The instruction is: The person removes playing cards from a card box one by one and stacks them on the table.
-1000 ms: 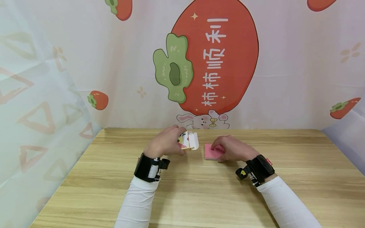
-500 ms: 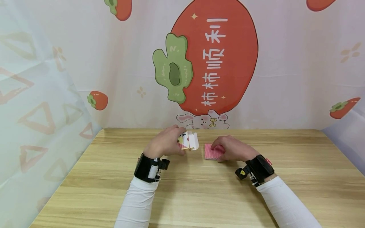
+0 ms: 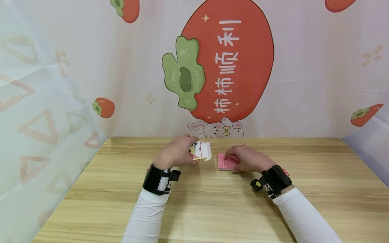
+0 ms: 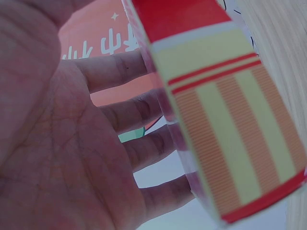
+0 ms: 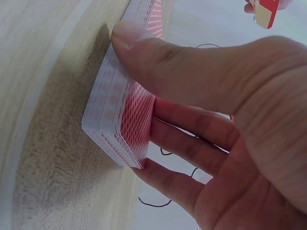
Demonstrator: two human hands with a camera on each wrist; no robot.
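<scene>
My left hand (image 3: 177, 152) grips a card box (image 3: 197, 152) at the back middle of the table. The box's white end flap stands out on the right, towards the deck. Close up in the left wrist view, the box (image 4: 235, 124) shows red, cream and orange-striped sides, with the fingers (image 4: 139, 108) along one face. To the right of it, my right hand (image 3: 250, 158) holds a squared deck of playing cards (image 3: 224, 162) with red patterned backs. The right wrist view has the thumb on one long edge of the deck (image 5: 108, 108) and fingers on the far side.
The wooden table (image 3: 206, 209) runs up to a printed cloth backdrop (image 3: 304, 67) just behind the hands. A second cloth wall (image 3: 39, 101) slopes along the left side. Black wrist mounts (image 3: 158, 179) sit on both forearms.
</scene>
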